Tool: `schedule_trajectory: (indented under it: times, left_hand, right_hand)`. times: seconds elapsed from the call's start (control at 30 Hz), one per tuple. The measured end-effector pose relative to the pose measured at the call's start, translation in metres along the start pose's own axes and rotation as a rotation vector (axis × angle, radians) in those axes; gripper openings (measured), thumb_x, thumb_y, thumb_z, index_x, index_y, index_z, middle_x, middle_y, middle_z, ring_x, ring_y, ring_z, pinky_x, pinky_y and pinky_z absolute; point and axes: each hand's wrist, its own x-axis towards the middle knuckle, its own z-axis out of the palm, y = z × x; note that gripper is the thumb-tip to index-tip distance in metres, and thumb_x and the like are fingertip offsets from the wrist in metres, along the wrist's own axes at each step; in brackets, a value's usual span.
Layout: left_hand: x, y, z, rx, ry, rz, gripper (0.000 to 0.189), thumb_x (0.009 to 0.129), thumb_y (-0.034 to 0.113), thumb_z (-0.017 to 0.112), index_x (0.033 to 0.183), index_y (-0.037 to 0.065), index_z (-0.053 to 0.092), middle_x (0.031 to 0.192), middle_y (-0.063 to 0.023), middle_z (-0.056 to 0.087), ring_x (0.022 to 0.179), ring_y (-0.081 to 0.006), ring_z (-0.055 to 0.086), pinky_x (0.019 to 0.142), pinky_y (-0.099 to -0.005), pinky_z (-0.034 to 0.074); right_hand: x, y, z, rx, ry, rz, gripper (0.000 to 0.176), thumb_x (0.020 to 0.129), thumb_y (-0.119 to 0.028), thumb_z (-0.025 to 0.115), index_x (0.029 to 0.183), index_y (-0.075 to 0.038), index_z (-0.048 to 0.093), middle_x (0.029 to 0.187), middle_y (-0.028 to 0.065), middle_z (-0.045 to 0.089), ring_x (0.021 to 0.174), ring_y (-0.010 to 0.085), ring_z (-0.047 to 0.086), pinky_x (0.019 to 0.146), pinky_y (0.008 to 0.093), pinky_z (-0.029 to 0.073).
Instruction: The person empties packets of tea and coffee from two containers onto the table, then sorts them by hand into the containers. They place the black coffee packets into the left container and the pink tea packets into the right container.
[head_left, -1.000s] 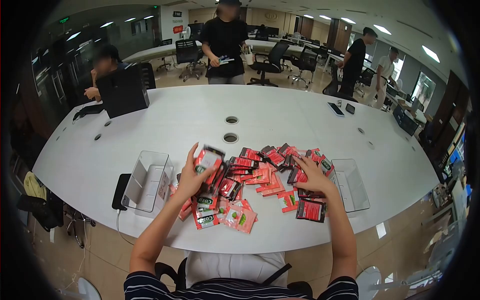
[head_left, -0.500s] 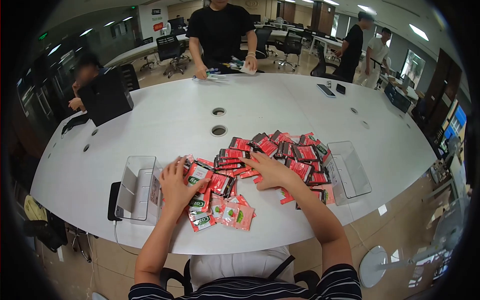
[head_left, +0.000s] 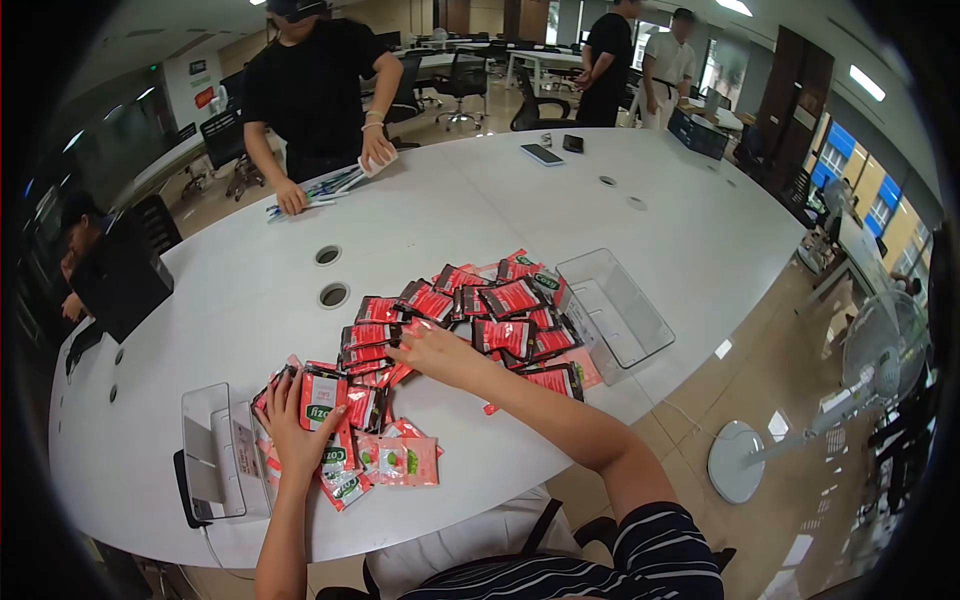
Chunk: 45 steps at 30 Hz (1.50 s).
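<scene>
Many red and black sachets (head_left: 510, 297) lie in a loose heap on the white table (head_left: 450, 215). My left hand (head_left: 292, 425) rests with spread fingers on the left part of the heap, touching a red sachet with a green label (head_left: 322, 392). My right hand (head_left: 435, 352) reaches over the middle of the heap, its fingertips among the sachets; what lies beneath them is hidden. Pink sachets with green prints (head_left: 408, 460) lie nearest me. A clear plastic box (head_left: 212, 455) stands left of my left hand, and another clear box (head_left: 625, 315) lies at the heap's right.
Across the table a person in black (head_left: 315, 90) handles pens (head_left: 335, 185). Another person sits behind a black box (head_left: 122, 278) at the left. A phone (head_left: 541, 154) lies at the far side. A white fan (head_left: 885, 345) stands at the right. Two people stand farther back.
The view has turned right, so the table and heap appear farther left. My right hand has moved left over the heap, nearer my left hand, which stays on the left sachets.
</scene>
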Motion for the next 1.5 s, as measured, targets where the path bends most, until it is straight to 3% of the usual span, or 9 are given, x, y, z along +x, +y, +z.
schedule_trajectory:
  times: [0.1,0.23,0.37,0.47,0.7,0.8,1.0,1.27,1.5]
  left_hand:
    - [0.002,0.002,-0.003,-0.079,0.024,0.002,0.079,0.069,0.043,0.078,0.136,0.011,0.051,0.144,-0.0149,0.043,0.137,-0.0324,0.034,0.113,-0.0525,0.011]
    - [0.001,-0.008,0.002,-0.136,0.034,0.029,0.078,0.069,0.037,0.078,0.136,0.011,0.051,0.146,-0.0139,0.041,0.137,-0.0323,0.035,0.113,-0.05,0.014]
    - [-0.004,0.01,-0.016,-0.109,-0.019,0.017,0.082,0.066,0.038,0.08,0.137,0.011,0.05,0.151,-0.0134,0.035,0.139,-0.0347,0.031,0.113,-0.0518,0.015]
    - [-0.011,0.029,-0.021,-0.1,-0.067,0.112,0.1,0.055,0.056,0.084,0.141,0.021,0.046,0.152,-0.0175,0.03,0.141,-0.0437,0.021,0.11,-0.0643,0.016]
    - [-0.022,0.039,-0.005,0.088,-0.165,0.228,0.101,0.055,0.064,0.078,0.141,0.023,0.046,0.149,-0.0155,0.033,0.136,-0.0442,0.028,0.1,-0.0757,0.015]
    - [-0.021,0.039,0.004,0.07,-0.13,0.263,0.096,0.059,0.063,0.077,0.142,0.024,0.046,0.148,-0.0148,0.034,0.135,-0.0444,0.029,0.099,-0.076,0.017]
    - [-0.026,0.055,0.014,0.06,-0.109,0.303,0.091,0.065,0.06,0.075,0.143,0.026,0.045,0.149,-0.0151,0.034,0.135,-0.0443,0.028,0.1,-0.0755,0.017]
    - [-0.023,0.057,0.016,-0.195,-0.083,0.291,0.076,0.077,0.053,0.069,0.142,0.024,0.046,0.152,-0.0137,0.031,0.14,-0.0406,0.024,0.104,-0.0744,0.012]
    - [-0.014,0.042,0.003,0.092,-0.037,0.065,0.082,0.078,0.063,0.064,0.146,0.024,0.039,0.156,-0.0156,0.021,0.144,-0.0452,0.009,0.104,-0.0746,0.001]
  right_hand:
    - [-0.004,-0.005,-0.035,0.132,-0.173,0.052,0.027,0.083,-0.011,0.057,0.109,-0.009,0.064,0.097,0.0093,0.065,0.1,0.0264,0.063,0.088,0.0349,0.052]
    - [-0.016,0.004,-0.032,0.178,0.11,-0.07,0.031,0.079,-0.008,0.059,0.109,-0.012,0.065,0.103,0.0076,0.066,0.1,0.0281,0.065,0.09,0.0369,0.053]
    - [-0.021,0.007,-0.072,0.523,0.048,0.126,0.051,0.072,0.005,0.059,0.118,-0.015,0.065,0.115,0.0114,0.066,0.106,0.0281,0.063,0.088,0.0394,0.051]
    - [-0.024,0.021,-0.087,0.838,0.14,0.179,0.042,0.074,0.013,0.057,0.114,0.0,0.063,0.101,0.0154,0.069,0.082,0.0232,0.072,0.076,0.0307,0.055]
    - [-0.037,0.065,-0.103,0.628,0.474,0.367,0.045,0.072,0.01,0.058,0.113,-0.009,0.066,0.101,0.0149,0.069,0.091,0.0299,0.068,0.079,0.0352,0.054]
    - [-0.048,0.097,-0.086,0.175,0.578,0.38,0.045,0.074,0.005,0.059,0.115,-0.013,0.066,0.107,0.0136,0.068,0.092,0.0317,0.067,0.08,0.0386,0.053]
    - [-0.051,0.134,-0.029,-0.022,0.09,0.59,0.045,0.075,-0.001,0.061,0.117,-0.014,0.066,0.107,0.0145,0.067,0.095,0.0369,0.063,0.083,0.0415,0.052]
    - [-0.042,0.116,-0.009,0.289,0.068,0.447,0.043,0.075,-0.006,0.056,0.117,-0.01,0.065,0.103,0.019,0.066,0.097,0.0371,0.062,0.088,0.0434,0.049]
    - [-0.025,0.074,-0.017,0.24,-0.007,0.486,0.057,0.084,-0.052,0.063,0.125,-0.013,0.062,0.107,0.017,0.064,0.104,0.0334,0.061,0.086,0.0423,0.05]
